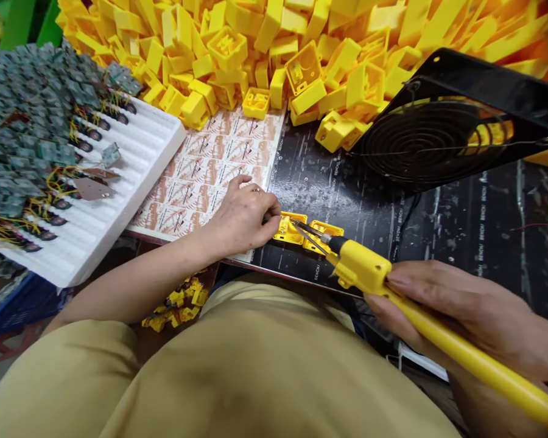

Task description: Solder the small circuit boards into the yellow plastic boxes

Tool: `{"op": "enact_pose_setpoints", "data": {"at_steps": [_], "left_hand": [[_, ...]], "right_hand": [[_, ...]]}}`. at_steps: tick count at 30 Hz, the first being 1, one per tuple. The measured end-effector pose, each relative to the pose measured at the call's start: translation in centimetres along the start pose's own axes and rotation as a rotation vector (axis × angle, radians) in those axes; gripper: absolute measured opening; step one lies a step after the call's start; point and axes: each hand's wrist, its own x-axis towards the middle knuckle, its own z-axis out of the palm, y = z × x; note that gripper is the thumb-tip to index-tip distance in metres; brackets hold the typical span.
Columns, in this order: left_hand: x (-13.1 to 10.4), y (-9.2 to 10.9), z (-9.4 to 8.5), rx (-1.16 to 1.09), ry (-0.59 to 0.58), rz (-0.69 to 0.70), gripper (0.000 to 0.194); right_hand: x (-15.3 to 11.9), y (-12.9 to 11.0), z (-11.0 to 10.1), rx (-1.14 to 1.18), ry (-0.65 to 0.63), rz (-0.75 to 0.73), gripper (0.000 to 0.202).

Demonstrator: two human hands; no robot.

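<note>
My right hand is wrapped round a yellow soldering iron, whose metal tip slants up to the left. The tip reaches into a small open yellow plastic case near the bench's front edge. At that case's left side, my left hand has its thumb and finger pinched together on the edge; the fingertips are partly hidden. A second open yellow case lies just right of the first, partly behind the iron. Metal parts show inside the first case, too small to make out.
Yellow cases are heaped along the back. A black fan stands tilted at the right. On the left, a white foam tray bears many grey parts with wires. A printed sheet lies under my left forearm. Yellow pieces sit below the bench.
</note>
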Motion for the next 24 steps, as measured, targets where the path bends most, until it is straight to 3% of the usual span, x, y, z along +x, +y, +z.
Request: {"op": "enact_pose_setpoints", "data": {"at_steps": [5,8,13,19,24], "left_hand": [[0.3,0.0,-0.2,0.071,-0.027,0.027,0.023],[0.5,0.2,-0.3,0.113,-0.045,0.053,0.023],[0.8,0.4,-0.5,0.195,-0.065,0.096,0.025],[0.9,0.1,-0.5,0.261,-0.054,0.142,0.027],[1.0,0.1,-0.6,0.198,-0.060,0.152,0.023]], "right_hand": [[0.9,-0.4,0.1,-0.032,-0.066,-0.013,0.002],[1.5,-0.8,0.2,-0.054,-0.106,-0.040,0.006],[2.5,-1.2,-0.2,-0.129,-0.090,-0.210,0.014],[1.0,-0.5,-1.8,-0.148,-0.101,-0.132,0.018],[0.4,0.4,-1.8,-0.137,-0.064,-0.070,0.012]]}}
